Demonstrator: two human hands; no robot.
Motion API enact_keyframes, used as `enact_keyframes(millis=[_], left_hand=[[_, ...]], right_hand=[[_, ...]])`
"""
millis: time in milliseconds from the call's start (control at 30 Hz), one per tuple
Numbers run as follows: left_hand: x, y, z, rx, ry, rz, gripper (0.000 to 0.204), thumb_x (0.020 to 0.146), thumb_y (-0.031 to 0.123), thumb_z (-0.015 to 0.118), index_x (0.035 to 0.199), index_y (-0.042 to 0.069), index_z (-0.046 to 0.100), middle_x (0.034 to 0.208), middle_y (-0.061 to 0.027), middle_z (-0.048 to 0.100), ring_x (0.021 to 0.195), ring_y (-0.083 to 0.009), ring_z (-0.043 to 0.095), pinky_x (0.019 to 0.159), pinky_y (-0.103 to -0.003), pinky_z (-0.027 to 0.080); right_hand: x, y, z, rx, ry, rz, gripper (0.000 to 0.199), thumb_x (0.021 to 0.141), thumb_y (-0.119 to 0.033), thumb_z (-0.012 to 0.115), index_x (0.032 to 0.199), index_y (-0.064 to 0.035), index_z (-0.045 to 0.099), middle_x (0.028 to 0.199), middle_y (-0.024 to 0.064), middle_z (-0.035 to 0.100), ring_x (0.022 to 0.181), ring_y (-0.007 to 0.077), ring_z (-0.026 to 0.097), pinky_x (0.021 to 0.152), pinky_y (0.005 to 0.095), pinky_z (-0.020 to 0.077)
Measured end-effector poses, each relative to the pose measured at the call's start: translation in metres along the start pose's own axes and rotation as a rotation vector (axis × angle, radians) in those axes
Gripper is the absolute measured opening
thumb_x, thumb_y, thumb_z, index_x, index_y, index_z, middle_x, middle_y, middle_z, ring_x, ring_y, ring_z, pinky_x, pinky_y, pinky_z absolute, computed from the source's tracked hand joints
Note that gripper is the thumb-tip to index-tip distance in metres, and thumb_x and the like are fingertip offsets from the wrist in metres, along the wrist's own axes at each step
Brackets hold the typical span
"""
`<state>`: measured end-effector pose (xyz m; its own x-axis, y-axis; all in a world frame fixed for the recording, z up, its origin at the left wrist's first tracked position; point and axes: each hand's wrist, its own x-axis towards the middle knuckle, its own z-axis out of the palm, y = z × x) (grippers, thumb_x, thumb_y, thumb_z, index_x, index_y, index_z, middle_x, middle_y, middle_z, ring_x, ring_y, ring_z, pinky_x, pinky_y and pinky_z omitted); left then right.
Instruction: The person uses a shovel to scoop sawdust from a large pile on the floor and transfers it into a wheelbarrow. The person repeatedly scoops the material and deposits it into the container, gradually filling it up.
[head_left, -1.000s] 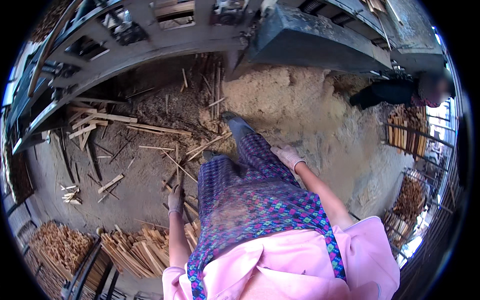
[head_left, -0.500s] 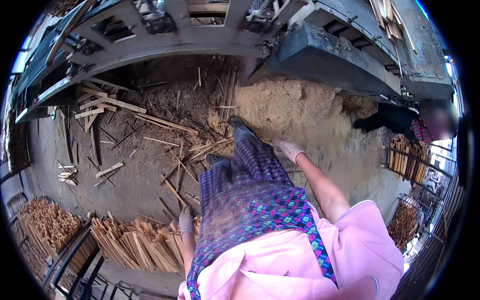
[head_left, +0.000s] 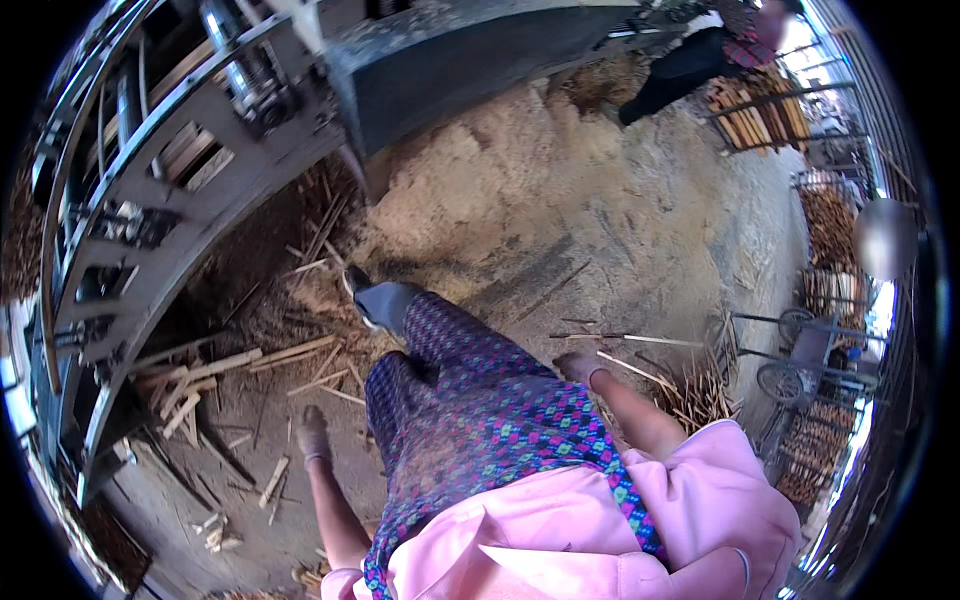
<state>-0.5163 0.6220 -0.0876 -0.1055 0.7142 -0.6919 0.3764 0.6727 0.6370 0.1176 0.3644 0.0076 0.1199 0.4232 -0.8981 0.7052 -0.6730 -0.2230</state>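
My left hand (head_left: 314,432), in a pale work glove with darker fingers, hangs at my left side over the floor with its fingers loosely apart. It holds nothing. Loose wooden strips (head_left: 272,481) lie on the floor beyond it. On the other side, my right hand (head_left: 579,367), gloved too, hangs empty by my thigh, its fingers slack and slightly blurred. Past this hand lie thin wooden sticks (head_left: 640,372). Both hands are apart from the wood. My patterned apron (head_left: 480,410) covers my legs, and one grey boot (head_left: 385,303) shows ahead.
A long metal machine frame (head_left: 215,235) curves along the left, joining a dark steel housing (head_left: 450,80). Sawdust (head_left: 500,170) spreads below it. A person in dark trousers (head_left: 680,72) stands far right, near stacked wood (head_left: 760,115). A wheeled cart (head_left: 805,360) stands at the right.
My view has swung to the right, so the machine has shifted left and the cart has come in. My left hand has moved forward from beside the stacked wood; my right hand has drawn back.
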Motion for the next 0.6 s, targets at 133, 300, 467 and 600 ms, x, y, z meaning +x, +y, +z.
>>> enact_keyframes(millis=[133, 300, 467, 600], left_hand=[[-0.008, 0.122, 0.014, -0.061, -0.016, 0.026, 0.048, 0.101, 0.025, 0.059, 0.142, 0.000, 0.053, 0.125, -0.0124, 0.067, 0.111, -0.0184, 0.063, 0.091, -0.029, 0.050], [-0.077, 0.114, 0.054, -0.098, -0.125, 0.084, 0.053, 0.102, 0.031, 0.058, 0.145, 0.001, 0.051, 0.125, -0.0104, 0.067, 0.104, -0.0169, 0.062, 0.093, -0.031, 0.048], [-0.114, 0.027, 0.083, 0.405, -0.345, -0.091, 0.038, 0.101, 0.031, 0.059, 0.131, 0.008, 0.060, 0.109, -0.0048, 0.068, 0.096, -0.0163, 0.063, 0.081, -0.032, 0.049], [-0.113, -0.012, 0.091, 0.581, -0.428, 0.004, 0.034, 0.099, 0.032, 0.060, 0.125, 0.011, 0.062, 0.101, -0.0024, 0.067, 0.087, -0.0142, 0.061, 0.073, -0.030, 0.046]], right_hand=[[-0.007, 0.007, 0.024, -0.074, 0.062, -0.115, 0.050, 0.102, -0.046, 0.045, 0.124, -0.0087, 0.069, 0.127, 0.0221, 0.066, 0.120, 0.0403, 0.061, 0.101, 0.0468, 0.0473], [0.036, -0.046, -0.024, -0.101, 0.044, -0.238, 0.040, 0.096, -0.034, 0.051, 0.115, -0.0038, 0.070, 0.124, 0.0228, 0.066, 0.113, 0.0413, 0.063, 0.096, 0.0463, 0.0498], [0.029, -0.085, -0.122, -0.017, 0.299, -0.112, 0.045, 0.098, -0.039, 0.048, 0.118, -0.0043, 0.068, 0.122, 0.0249, 0.066, 0.114, 0.0415, 0.063, 0.095, 0.0473, 0.0496], [0.008, -0.051, -0.139, 0.675, 0.397, 0.053, 0.046, 0.099, -0.040, 0.044, 0.114, -0.0029, 0.067, 0.117, 0.0247, 0.068, 0.114, 0.0413, 0.063, 0.094, 0.0492, 0.0492]])
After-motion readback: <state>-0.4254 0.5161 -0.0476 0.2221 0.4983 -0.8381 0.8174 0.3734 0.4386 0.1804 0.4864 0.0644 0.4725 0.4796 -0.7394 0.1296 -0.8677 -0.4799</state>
